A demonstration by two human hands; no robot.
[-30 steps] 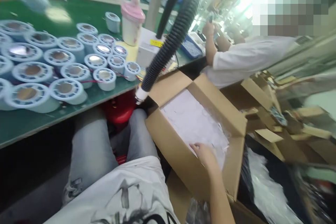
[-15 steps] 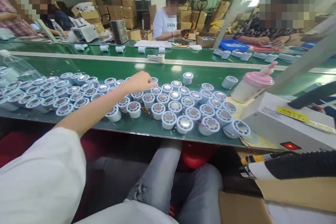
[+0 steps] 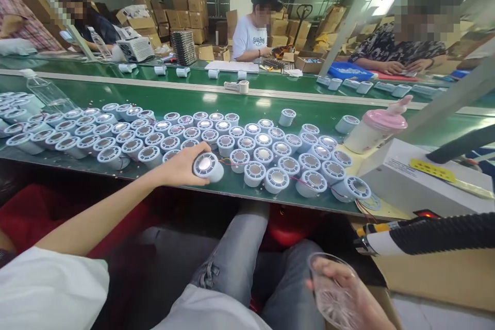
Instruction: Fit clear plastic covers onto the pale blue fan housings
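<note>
My left hand [image 3: 181, 166] grips a round pale-blue part with a shiny metal centre [image 3: 207, 166] at the near edge of the green table [image 3: 232, 100]; a thin red wire trails from it. Several more of these round parts [image 3: 255, 147] stand in rows across the table. Low at the right, over my lap, my right hand [image 3: 350, 294] holds a clear ribbed plastic disc [image 3: 332, 296].
A pink-lidded cup [image 3: 373, 129] and a white machine with a yellow label [image 3: 425, 178] sit at the table's right. A black corrugated hose [image 3: 436, 234] lies over a cardboard box [image 3: 433, 281]. Other people work at the far side, past a clear bottle [image 3: 46, 92].
My left hand has pulled back from the middle rows to the near edge and now grips one part. My right hand has come into view holding the clear disc.
</note>
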